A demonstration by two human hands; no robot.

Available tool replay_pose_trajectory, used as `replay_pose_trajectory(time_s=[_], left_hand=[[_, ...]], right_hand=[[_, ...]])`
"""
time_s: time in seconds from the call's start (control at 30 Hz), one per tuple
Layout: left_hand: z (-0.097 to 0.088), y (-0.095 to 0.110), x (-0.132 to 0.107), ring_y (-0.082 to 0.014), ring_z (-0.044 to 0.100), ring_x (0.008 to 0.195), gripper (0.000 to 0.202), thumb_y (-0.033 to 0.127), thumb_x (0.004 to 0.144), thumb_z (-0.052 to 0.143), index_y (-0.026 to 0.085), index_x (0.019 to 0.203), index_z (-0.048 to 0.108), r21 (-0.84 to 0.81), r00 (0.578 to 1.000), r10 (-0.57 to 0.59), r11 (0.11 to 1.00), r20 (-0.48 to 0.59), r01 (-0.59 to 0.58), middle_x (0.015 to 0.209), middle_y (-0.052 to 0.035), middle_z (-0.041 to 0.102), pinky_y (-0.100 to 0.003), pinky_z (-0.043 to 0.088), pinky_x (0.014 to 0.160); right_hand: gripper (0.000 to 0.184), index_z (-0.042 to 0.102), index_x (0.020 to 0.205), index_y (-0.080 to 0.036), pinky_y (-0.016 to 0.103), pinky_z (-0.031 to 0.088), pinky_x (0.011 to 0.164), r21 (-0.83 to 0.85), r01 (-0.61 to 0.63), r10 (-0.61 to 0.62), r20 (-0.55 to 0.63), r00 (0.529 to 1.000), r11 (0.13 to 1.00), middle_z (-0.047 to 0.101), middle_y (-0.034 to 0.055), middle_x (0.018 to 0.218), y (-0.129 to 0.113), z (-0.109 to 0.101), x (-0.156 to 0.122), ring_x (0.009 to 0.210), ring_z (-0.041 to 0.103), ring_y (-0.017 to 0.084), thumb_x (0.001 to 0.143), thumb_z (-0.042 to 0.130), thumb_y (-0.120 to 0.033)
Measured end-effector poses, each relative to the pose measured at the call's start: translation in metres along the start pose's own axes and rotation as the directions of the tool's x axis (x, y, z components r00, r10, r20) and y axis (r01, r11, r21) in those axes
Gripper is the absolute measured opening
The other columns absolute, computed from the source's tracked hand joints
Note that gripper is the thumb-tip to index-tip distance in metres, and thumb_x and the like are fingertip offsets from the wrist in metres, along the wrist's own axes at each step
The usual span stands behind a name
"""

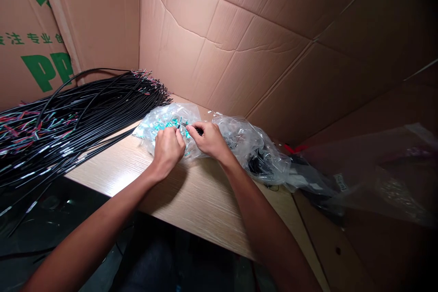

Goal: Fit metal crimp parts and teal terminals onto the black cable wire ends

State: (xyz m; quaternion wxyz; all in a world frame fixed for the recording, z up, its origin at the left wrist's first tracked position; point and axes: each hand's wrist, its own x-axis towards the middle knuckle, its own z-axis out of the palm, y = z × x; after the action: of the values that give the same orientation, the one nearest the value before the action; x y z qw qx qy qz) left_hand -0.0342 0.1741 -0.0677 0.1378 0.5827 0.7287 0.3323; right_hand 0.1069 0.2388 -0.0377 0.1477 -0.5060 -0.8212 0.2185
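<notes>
My left hand (167, 151) and my right hand (208, 140) meet above a transparent plastic bag (162, 121) holding many small teal parts. My right hand pinches a small black-handled metal tool (195, 128), its tip pointing towards my left fingertips. My left fingers pinch a small dark item (178, 125), too small to name. Both hands rest close over the bag. A second transparent plastic bag (253, 148) with dark contents lies just beyond my right hand.
A large bundle of black multi-core cables (85, 116) with coloured wire ends lies on the left. The light wood-grain table (191, 200) ends in a front edge near me. Cardboard sheets (219, 41) line the back and sides. Plastic sheeting hangs at the right.
</notes>
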Motion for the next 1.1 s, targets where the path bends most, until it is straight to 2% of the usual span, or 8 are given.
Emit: replay_pose_trajectory(time_s=[0.3,0.77,0.93,1.1], left_hand=[[0.002,-0.001,0.001,-0.0288,0.072,0.087,0.038,0.017,0.11,0.046,0.01,0.088,0.077,-0.108,1.0,0.025,0.994,-0.012,-0.026,0.094,-0.0187,0.078,-0.037,0.042,0.083],[0.001,-0.001,-0.003,-0.0244,0.068,0.078,0.036,0.019,0.11,0.048,0.011,0.09,0.077,-0.227,0.998,0.038,0.973,-0.054,-0.049,0.089,-0.0153,0.077,-0.035,0.041,0.079],[0.001,-0.003,-0.002,-0.0211,0.062,0.07,0.036,0.019,0.11,0.049,0.011,0.087,0.075,-0.294,0.999,0.025,0.955,-0.033,-0.034,0.085,-0.0135,0.076,-0.033,0.037,0.071],[0.002,-0.003,0.0,-0.021,0.061,0.07,0.035,0.018,0.108,0.051,0.011,0.086,0.077,-0.31,1.0,0.007,0.951,-0.007,-0.009,0.082,-0.0123,0.074,-0.033,0.037,0.071]], right_hand=[[0.06,0.075,0.111,-0.002,0.008,0.018,0.077,0.038,0.023,-0.024,0.036,0.999,0.999,0.063,0.0038,0.097,0.006,0.002,-0.005,0.078,0.029,-0.012,0.108,0.045,-0.054],[0.067,0.065,0.097,0.003,0.007,0.018,0.073,0.05,0.023,-0.023,0.007,1.0,0.998,0.054,0.0042,0.087,0.009,0.001,-0.007,0.076,0.026,-0.013,0.107,0.042,-0.06],[0.067,0.066,0.096,0.003,0.007,0.017,0.072,0.041,0.02,-0.02,-0.002,1.0,0.999,0.052,0.005,0.085,0.008,-0.002,-0.009,0.075,0.025,-0.012,0.107,0.043,-0.059],[0.068,0.068,0.099,0.002,0.008,0.016,0.074,0.038,0.019,-0.019,0.006,1.0,0.999,0.052,0.0056,0.085,0.01,-0.002,-0.011,0.077,0.024,-0.012,0.107,0.043,-0.06]])
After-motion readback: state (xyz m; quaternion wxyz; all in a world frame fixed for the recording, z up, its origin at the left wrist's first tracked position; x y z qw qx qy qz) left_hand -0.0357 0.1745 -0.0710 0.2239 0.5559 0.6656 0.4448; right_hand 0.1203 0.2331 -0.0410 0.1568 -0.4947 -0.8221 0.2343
